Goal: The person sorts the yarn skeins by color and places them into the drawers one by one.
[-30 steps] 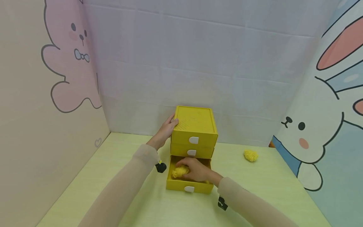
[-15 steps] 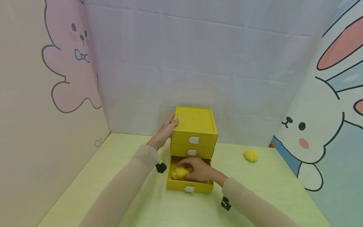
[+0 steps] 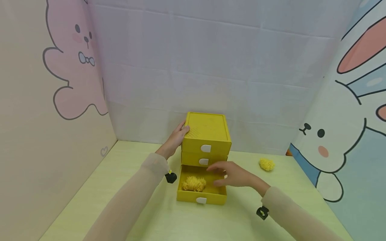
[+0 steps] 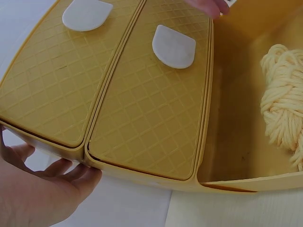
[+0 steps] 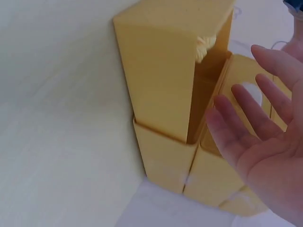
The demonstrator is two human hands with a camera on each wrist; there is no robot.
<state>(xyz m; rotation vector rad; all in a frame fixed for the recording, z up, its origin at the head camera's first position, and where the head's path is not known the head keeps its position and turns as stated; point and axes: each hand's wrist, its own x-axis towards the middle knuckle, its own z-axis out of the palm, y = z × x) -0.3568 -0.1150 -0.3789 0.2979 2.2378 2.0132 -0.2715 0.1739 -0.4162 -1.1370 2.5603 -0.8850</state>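
A yellow drawer cabinet (image 3: pixel 206 127) stands against the back wall with its bottom drawer (image 3: pixel 208 199) pulled out. Inside that drawer, toward its left side, lies a bundle of yellow yarn (image 3: pixel 194 184), whose looped strands show in the left wrist view (image 4: pixel 286 101). My left hand (image 3: pixel 176 140) rests against the cabinet's left side, thumb on the top edge; in the left wrist view its fingers (image 4: pixel 85 182) touch the side wall. My right hand (image 3: pixel 233 174) hovers over the drawer's right edge, holding nothing. Its fingers (image 5: pixel 255 113) are spread in the right wrist view.
A second yellow yarn bundle (image 3: pixel 266 164) sits on the pale table (image 3: pixel 271 201) to the right. The two upper drawers, with white tabs (image 3: pixel 206 148), are closed. A white back wall (image 3: pixel 211 67) and printed side walls enclose the table.
My right hand has let go of the yarn bundle in the drawer and moved right, its fingers spreading. The bundle stays in the drawer. My left hand has not moved.
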